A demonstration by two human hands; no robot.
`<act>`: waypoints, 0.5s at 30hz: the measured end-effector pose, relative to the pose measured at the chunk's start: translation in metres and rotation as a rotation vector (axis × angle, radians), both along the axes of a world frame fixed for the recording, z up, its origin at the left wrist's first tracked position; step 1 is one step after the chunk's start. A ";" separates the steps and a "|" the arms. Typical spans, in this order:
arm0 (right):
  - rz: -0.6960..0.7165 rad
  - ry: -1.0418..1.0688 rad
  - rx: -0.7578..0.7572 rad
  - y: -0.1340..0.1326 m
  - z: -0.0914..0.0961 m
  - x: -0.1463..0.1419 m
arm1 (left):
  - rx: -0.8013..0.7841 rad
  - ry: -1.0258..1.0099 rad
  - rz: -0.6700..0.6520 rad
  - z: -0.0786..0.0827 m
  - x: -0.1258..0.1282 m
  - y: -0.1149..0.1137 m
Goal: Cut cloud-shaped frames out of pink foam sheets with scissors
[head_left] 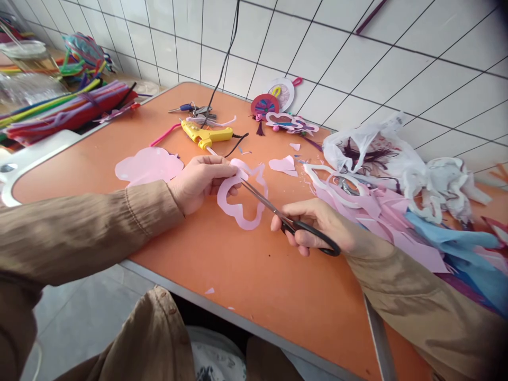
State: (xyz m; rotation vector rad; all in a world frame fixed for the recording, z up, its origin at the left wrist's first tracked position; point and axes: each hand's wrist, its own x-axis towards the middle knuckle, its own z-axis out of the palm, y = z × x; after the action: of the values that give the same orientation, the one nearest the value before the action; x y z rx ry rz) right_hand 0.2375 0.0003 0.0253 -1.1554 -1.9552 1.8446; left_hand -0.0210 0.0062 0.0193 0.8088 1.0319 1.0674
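Note:
Pinched between the fingers of my left hand [204, 180] is a pink paper cutout [242, 217], a wavy-edged outline with an open middle. My right hand [307, 225] grips a pair of scissors [296, 225] with black handles. Their blades point up and left, and the tips reach the cutout close to my left fingertips. Whether the blades are on the paper or just over it, I cannot tell. A pink cloud-shaped piece [150, 165] lies left of my left hand, and a smaller pink scrap [283, 165] sits beyond the scissors.
Behind my left hand lies a yellow glue gun [206, 133] with a black cord, near some keys [202, 112]. Decorated paper pieces [273, 103] lean by the tiled wall. Plastic bags [365, 145] and pink and blue sheets [413, 233] crowd the right; colourful pipe cleaners [67, 114] lie far left.

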 end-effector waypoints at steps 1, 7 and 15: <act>0.005 -0.008 0.000 0.001 0.001 0.002 | 0.012 0.006 0.012 0.000 0.000 0.001; -0.069 0.105 0.024 0.001 0.001 0.006 | 0.075 -0.012 0.013 -0.001 -0.003 0.003; -0.106 0.302 0.090 -0.004 -0.012 0.001 | 0.072 -0.006 -0.121 0.000 -0.001 0.003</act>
State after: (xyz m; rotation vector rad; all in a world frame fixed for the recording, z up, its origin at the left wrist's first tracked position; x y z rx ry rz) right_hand 0.2384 -0.0033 0.0133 -0.8767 -1.7545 1.7410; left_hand -0.0217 0.0091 0.0198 0.9145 0.9318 1.0073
